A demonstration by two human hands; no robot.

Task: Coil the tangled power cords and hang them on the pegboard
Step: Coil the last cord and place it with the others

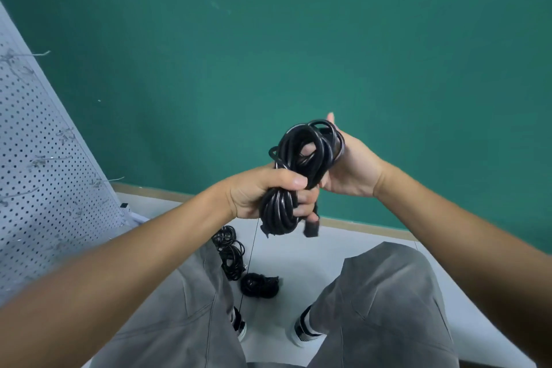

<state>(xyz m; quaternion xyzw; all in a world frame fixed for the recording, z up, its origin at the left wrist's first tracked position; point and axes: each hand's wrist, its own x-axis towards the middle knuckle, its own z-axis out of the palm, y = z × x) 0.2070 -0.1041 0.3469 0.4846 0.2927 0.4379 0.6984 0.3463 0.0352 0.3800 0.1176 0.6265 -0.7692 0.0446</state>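
Gripping the lower half of a black cord bundle [294, 179], the left hand [263, 194] has its fingers and thumb curled tight round the gathered loops, held at chest height in front of the green wall [268, 39]. Just beside it the right hand [351, 169] stands inside the top of the loops, palm up and fingers mostly straight, the coil slung over it rather than clenched. A plug [311, 225] hangs from the bundle's lower end, and a thin strand [253, 248] trails from it toward the floor

That cord looks rubbery and fairly thick; I'd judge it springy, with some weight, likely to uncoil if the grip slackens. Its waist, where the loops bunch, seems the safest hold, leaving the top loop free for a hook

Further out, two more cords wait on the floor [313, 254] between the person's grey-trousered legs: a looser tangle [229, 251] and a tighter coil [260, 284]. Off to the left leans the pegboard [38, 188], its hooks [40, 160] bare as far as I can see

No brand, label or writing is readable anywhere
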